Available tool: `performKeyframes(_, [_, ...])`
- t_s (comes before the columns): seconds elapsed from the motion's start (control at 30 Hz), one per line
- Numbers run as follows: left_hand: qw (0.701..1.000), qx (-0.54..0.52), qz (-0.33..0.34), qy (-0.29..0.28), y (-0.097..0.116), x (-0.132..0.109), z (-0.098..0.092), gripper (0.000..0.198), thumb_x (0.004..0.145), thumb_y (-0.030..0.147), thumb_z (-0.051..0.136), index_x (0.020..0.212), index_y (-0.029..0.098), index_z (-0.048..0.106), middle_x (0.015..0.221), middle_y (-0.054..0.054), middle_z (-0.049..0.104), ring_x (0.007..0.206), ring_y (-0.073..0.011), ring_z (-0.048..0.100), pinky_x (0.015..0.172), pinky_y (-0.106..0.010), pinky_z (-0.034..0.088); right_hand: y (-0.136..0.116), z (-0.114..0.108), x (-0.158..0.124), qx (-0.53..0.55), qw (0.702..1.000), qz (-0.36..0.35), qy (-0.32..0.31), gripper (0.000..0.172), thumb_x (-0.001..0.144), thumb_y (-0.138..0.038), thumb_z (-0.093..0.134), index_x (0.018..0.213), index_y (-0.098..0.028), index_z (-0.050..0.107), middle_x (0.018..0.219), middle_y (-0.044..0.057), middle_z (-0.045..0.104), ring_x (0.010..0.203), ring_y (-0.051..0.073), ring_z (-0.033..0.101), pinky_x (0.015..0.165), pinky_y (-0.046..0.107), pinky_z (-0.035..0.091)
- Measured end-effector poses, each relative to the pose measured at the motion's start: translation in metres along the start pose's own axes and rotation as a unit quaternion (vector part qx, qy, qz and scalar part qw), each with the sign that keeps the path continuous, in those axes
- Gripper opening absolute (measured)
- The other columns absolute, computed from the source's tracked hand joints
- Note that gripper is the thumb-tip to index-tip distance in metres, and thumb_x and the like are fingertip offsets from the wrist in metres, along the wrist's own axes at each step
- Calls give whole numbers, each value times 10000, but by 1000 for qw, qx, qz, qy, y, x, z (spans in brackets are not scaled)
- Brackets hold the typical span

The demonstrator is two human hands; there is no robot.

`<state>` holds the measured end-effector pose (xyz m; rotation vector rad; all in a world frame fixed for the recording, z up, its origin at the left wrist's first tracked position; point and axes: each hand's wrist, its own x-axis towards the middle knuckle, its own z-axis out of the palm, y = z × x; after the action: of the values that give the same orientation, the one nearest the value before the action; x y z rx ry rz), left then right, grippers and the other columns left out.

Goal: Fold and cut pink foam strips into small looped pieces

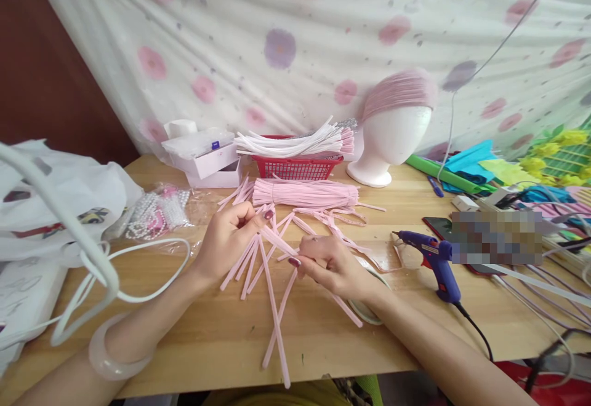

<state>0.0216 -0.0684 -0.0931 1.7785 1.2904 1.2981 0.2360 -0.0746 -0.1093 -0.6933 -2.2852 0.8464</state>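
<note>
My left hand [228, 237] is closed, pinching a fan of several pink pipe cleaners [263, 264] at their top ends above the wooden table [207, 332]. A pale bangle sits on that wrist. My right hand [330, 264] is closed too, with thumb and fingers gripping the same pink stems a little to the right. The stems hang down and splay toward the table's near edge. Behind my hands lie a tied bundle of pink pipe cleaners [305, 194] and loose bent ones.
A blue glue gun [436, 261] stands right of my right hand, its cord running off the edge. A red basket [295, 166] with white stems, a foam head [392, 138], white boxes [203, 157], a bead packet [154, 212] and plastic bags [55, 197] surround the space. Coloured paper and cables lie at right.
</note>
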Motion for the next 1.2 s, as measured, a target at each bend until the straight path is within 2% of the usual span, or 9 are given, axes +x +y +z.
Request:
performKeyframes(0.07, [999, -21, -31, 6, 0, 1, 2, 341, 820, 315, 571, 542, 198, 413, 517, 66, 365, 487, -89, 345, 471, -220, 286, 1, 0, 0, -70, 997, -40, 12, 366, 975, -301, 430, 669, -159, 574, 600, 12, 505, 626, 141, 446, 621, 271, 345])
performKeyframes(0.13, [998, -39, -47, 6, -2, 3, 3, 321, 805, 313, 587, 547, 194, 437, 509, 67, 385, 469, -85, 354, 453, -215, 279, 3, 0, 0, -74, 996, -36, 18, 367, 987, -312, 392, 701, -161, 565, 623, 18, 510, 645, 147, 448, 634, 277, 349])
performKeyframes(0.3, [992, -102, -70, 21, -10, 5, 2, 299, 791, 363, 656, 603, 180, 513, 523, 72, 439, 465, -70, 393, 449, -189, 305, 4, 0, -1, 97, 990, 103, 3, 368, 995, -384, 361, 740, -170, 517, 666, -21, 446, 604, 113, 404, 609, 253, 339])
performKeyframes(0.43, [971, -207, -115, 15, -11, 2, 10, 333, 709, 418, 758, 633, 167, 552, 543, 74, 466, 469, -56, 404, 449, -174, 324, 6, 3, 0, 200, 969, 145, 3, 316, 962, -342, 412, 712, -174, 509, 659, -25, 414, 629, 120, 384, 635, 263, 322])
performKeyframes(0.6, [935, -313, -164, -13, -5, -10, 30, 381, 602, 456, 832, 621, 149, 609, 562, 47, 529, 496, -67, 443, 481, -197, 362, 7, 8, 3, 289, 945, 155, 5, 331, 930, -422, 456, 710, -179, 499, 639, -26, 417, 620, 127, 375, 645, 277, 322])
performKeyframes(0.8, [891, -397, -177, -133, -1, -24, 45, 332, 735, 469, 742, 677, 165, 625, 562, 3, 596, 537, -138, 580, 553, -272, 445, 6, 15, 3, 308, 941, 140, -8, 353, 941, -458, 460, 725, -180, 495, 669, -15, 466, 665, 136, 426, 678, 282, 344])
performKeyframes(0.93, [869, -436, -192, -134, 3, -27, 48, 336, 691, 448, 786, 657, 167, 604, 586, 17, 574, 556, -152, 605, 558, -290, 481, 6, 18, 3, 371, 921, 122, -2, 360, 910, -501, 518, 750, -180, 490, 678, -25, 426, 664, 128, 413, 693, 286, 368])
performKeyframes(1.07, [865, -447, -184, -136, 1, -29, 51, 318, 705, 427, 782, 659, 165, 608, 560, 36, 542, 515, -141, 603, 566, -290, 491, 4, 16, 5, 355, 926, 125, -10, 391, 912, -516, 507, 729, -170, 508, 629, -20, 476, 638, 128, 441, 694, 290, 367])
performKeyframes(1.2, [844, -480, -195, -142, -2, -23, 46, 275, 736, 425, 754, 711, 172, 650, 558, 30, 551, 515, -141, 587, 576, -297, 501, 2, 14, 5, 343, 928, 144, -20, 382, 912, -505, 500, 756, -159, 551, 606, -11, 521, 632, 138, 479, 689, 288, 369])
